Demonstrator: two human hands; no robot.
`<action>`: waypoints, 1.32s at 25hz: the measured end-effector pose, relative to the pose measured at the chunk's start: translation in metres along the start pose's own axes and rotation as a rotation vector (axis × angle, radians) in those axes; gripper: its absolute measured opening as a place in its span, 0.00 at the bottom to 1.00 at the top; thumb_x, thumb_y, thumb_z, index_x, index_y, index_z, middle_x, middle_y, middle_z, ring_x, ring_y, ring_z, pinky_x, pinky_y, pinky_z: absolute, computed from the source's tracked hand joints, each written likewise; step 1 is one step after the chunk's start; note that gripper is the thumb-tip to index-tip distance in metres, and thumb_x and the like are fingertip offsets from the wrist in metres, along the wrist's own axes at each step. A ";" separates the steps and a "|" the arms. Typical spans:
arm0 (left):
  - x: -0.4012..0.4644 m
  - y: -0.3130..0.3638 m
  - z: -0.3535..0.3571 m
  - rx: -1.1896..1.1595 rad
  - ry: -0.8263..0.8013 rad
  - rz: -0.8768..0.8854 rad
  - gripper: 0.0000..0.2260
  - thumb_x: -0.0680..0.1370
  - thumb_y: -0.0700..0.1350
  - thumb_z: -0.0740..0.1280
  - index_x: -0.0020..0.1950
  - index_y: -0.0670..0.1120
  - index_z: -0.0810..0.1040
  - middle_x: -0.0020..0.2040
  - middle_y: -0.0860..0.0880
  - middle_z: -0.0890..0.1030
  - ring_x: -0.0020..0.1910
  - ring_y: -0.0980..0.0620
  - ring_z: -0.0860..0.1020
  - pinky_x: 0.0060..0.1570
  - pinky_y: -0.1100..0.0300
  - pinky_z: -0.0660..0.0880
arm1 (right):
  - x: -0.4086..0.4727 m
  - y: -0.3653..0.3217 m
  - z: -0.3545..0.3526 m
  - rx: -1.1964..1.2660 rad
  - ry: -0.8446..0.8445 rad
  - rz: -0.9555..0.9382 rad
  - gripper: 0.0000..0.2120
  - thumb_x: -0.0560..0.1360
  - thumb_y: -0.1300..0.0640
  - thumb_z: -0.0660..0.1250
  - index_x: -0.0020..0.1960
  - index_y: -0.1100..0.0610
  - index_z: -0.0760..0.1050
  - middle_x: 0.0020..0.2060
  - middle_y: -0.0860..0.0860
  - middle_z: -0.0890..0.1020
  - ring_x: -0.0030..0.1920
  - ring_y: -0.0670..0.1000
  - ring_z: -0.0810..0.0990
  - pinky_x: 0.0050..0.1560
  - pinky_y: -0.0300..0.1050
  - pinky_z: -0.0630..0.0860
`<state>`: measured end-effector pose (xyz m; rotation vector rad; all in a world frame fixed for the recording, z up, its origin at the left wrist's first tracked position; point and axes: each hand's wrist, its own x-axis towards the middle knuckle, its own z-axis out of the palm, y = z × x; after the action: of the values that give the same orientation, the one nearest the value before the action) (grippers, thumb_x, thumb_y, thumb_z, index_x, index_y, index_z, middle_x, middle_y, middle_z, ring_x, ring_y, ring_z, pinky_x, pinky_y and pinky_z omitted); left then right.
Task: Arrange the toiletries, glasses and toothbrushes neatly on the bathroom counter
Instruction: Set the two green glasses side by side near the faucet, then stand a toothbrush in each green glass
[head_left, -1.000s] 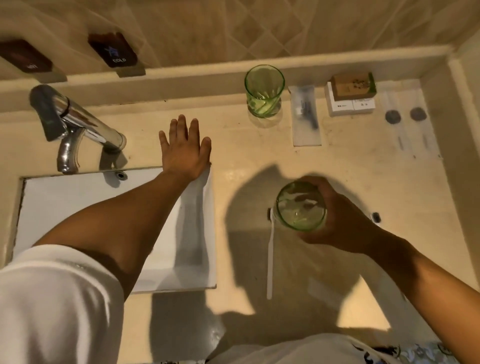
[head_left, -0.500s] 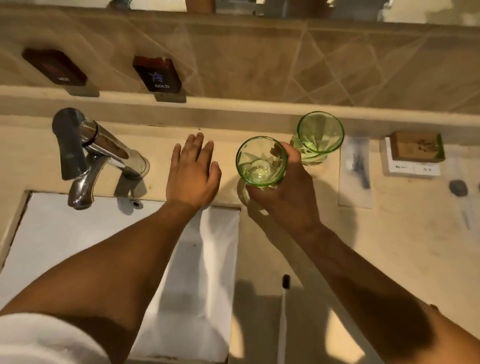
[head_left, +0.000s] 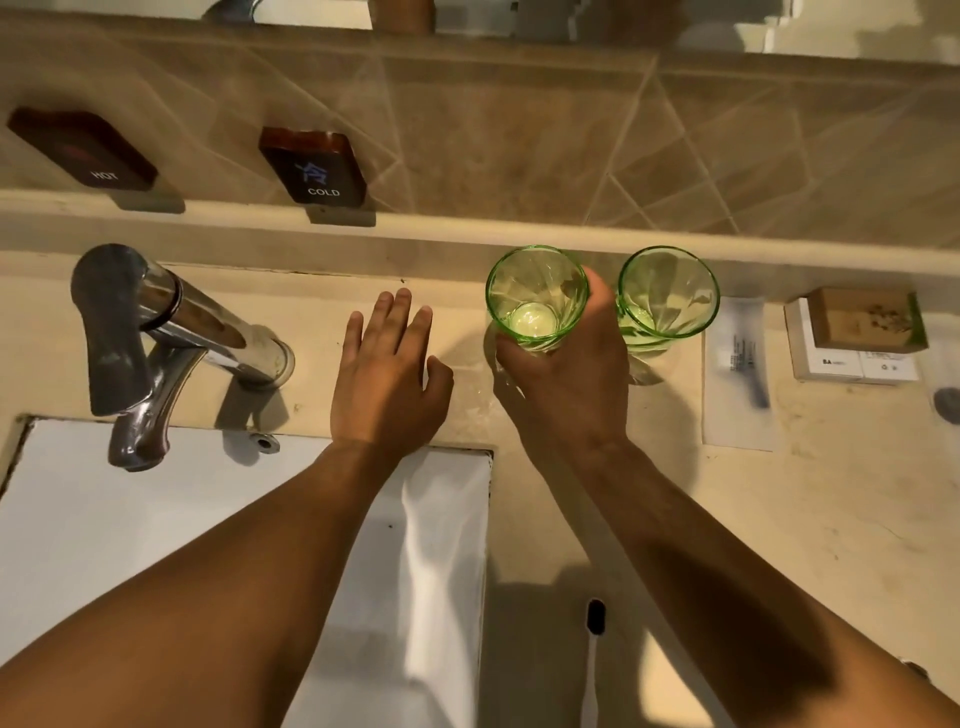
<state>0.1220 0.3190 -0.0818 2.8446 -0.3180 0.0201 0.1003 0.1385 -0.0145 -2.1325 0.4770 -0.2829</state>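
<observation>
My right hand is wrapped around a green glass, held upright at the back of the beige counter. Just to its right a second green glass stands against the back ledge, close to my knuckles. My left hand lies flat and spread on the counter beside the sink, holding nothing. A white toothbrush with a dark head lies on the counter near the bottom edge. Right of the glasses lies a clear sachet, then a brown soap box on white boxes.
A chrome tap stands at the left over the white sink. Dark HOT and COLD plaques sit on the ledge behind it. A small dark round item lies at the right edge.
My right hand has carried the glass from the front of the counter to the back, beside the other glass. My left hand has stayed flat by the sink. The view has tilted up.
</observation>
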 end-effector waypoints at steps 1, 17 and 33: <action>0.000 0.000 0.000 -0.003 0.002 0.000 0.28 0.81 0.51 0.55 0.79 0.43 0.68 0.82 0.40 0.63 0.82 0.42 0.57 0.81 0.41 0.51 | 0.002 -0.001 0.002 0.011 0.008 0.003 0.41 0.64 0.51 0.80 0.73 0.56 0.66 0.62 0.49 0.79 0.61 0.49 0.78 0.60 0.46 0.77; 0.000 0.001 -0.001 0.014 -0.051 -0.037 0.31 0.79 0.55 0.51 0.81 0.46 0.63 0.84 0.44 0.59 0.83 0.45 0.53 0.82 0.44 0.47 | -0.031 0.024 -0.005 -0.008 -0.145 0.120 0.37 0.71 0.41 0.75 0.74 0.46 0.61 0.68 0.48 0.73 0.65 0.48 0.76 0.61 0.51 0.79; -0.018 0.033 0.003 0.128 -0.363 -0.197 0.40 0.79 0.71 0.39 0.85 0.50 0.38 0.84 0.43 0.34 0.82 0.43 0.32 0.78 0.38 0.32 | -0.205 0.085 -0.128 -0.619 -0.802 0.215 0.15 0.77 0.41 0.66 0.47 0.52 0.80 0.40 0.48 0.83 0.41 0.49 0.83 0.45 0.46 0.81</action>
<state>0.0973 0.2907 -0.0765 2.9833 -0.1093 -0.5380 -0.1508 0.0903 -0.0171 -2.5071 0.3234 0.9245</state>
